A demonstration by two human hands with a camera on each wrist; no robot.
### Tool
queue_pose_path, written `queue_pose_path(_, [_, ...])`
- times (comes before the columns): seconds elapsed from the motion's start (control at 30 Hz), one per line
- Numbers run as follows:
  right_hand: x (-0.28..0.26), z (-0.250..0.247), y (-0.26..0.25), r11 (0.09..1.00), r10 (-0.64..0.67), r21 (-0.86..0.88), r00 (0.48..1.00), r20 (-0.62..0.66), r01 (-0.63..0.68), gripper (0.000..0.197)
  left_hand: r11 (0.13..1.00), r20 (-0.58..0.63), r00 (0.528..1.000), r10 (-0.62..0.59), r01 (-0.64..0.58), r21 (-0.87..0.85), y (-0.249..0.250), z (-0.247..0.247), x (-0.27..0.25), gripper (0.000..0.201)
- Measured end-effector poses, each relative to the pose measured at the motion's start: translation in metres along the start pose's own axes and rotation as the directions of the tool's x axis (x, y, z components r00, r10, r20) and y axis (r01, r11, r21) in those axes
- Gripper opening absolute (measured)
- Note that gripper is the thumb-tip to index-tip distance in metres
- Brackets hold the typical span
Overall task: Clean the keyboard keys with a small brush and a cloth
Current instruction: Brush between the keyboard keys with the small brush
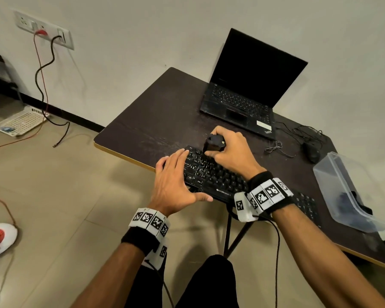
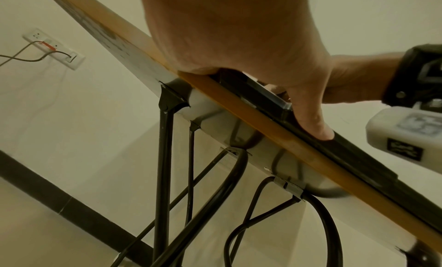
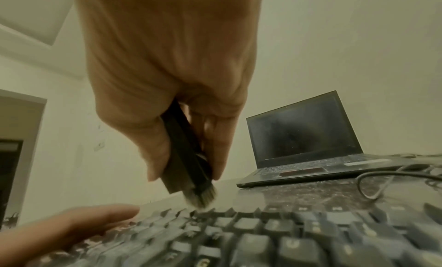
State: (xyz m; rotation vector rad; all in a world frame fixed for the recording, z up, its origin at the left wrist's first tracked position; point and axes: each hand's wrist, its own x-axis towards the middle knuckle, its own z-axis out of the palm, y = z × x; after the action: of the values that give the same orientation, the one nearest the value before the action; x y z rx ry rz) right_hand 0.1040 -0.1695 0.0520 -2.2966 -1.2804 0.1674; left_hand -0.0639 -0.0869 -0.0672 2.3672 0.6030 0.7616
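Observation:
A black keyboard (image 1: pixel 216 176) lies along the near edge of the dark table (image 1: pixel 156 112). My left hand (image 1: pixel 176 174) steadies its left end: straight fingers rest on the keys and the thumb (image 2: pixel 311 120) presses the front edge (image 2: pixel 347 157). My right hand (image 1: pixel 229 147) grips a small black brush (image 1: pixel 212 144) upright over the upper left keys. In the right wrist view the brush (image 3: pixel 184 154) points down with its grey bristles (image 3: pixel 201 197) just above the top key row of the keyboard (image 3: pixel 263 233). No cloth shows plainly.
An open black laptop (image 1: pixel 249 85) stands at the back of the table. A mouse (image 1: pixel 311 150) with a loose cable lies to the right. A clear plastic container (image 1: pixel 342 185) holding something dark sits at the right edge. The table's front edge (image 2: pixel 263 123) is under my left palm.

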Motion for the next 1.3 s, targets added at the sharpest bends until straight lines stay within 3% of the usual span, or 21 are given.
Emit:
queue_pose_path(0.1, [-0.004,0.005,-0.002,0.999,-0.032,0.023,0.998,0.052,0.03,0.031,1.0,-0.004,1.0,-0.006,0.006,0.0,0.0,0.0,0.001,0.148])
queue_pose_path(0.23, [0.001,0.004,-0.001,0.999,0.032,-0.025,0.999,-0.009,-0.032,0.033,1.0,0.007,1.0,-0.008,0.008,0.002,0.001,0.0,0.0,0.149])
queue_pose_path(0.37, [-0.001,0.005,-0.002,1.0,-0.006,0.011,0.999,0.04,0.005,0.031,1.0,-0.008,1.0,-0.007,0.007,-0.006,0.001,0.001,0.001,0.148])
queue_pose_path(0.5, [0.006,0.003,0.0,0.999,0.042,-0.008,0.999,-0.023,-0.042,0.032,1.0,0.006,1.0,-0.004,0.005,-0.002,0.001,0.001,0.0,0.149])
queue_pose_path(0.63, [0.003,0.008,-0.008,0.999,-0.022,0.031,0.997,0.072,0.02,0.029,1.0,-0.016,1.0,-0.025,0.025,-0.017,0.0,0.002,0.001,0.149])
queue_pose_path(0.77, [0.011,0.011,-0.013,1.0,0.018,0.007,1.0,0.002,-0.018,0.031,0.999,0.0,1.0,-0.016,0.016,-0.029,0.0,0.0,0.0,0.149])
queue_pose_path(0.9, [0.009,0.015,-0.017,0.999,-0.021,0.031,0.998,0.053,0.019,0.03,0.999,-0.007,1.0,-0.028,0.027,-0.045,0.0,0.0,0.001,0.148])
queue_pose_path(1.3, [0.017,0.018,-0.018,1.0,0.001,0.017,1.0,-0.013,-0.001,0.031,0.998,0.003,0.999,-0.035,0.035,-0.061,0.002,-0.004,0.0,0.147])
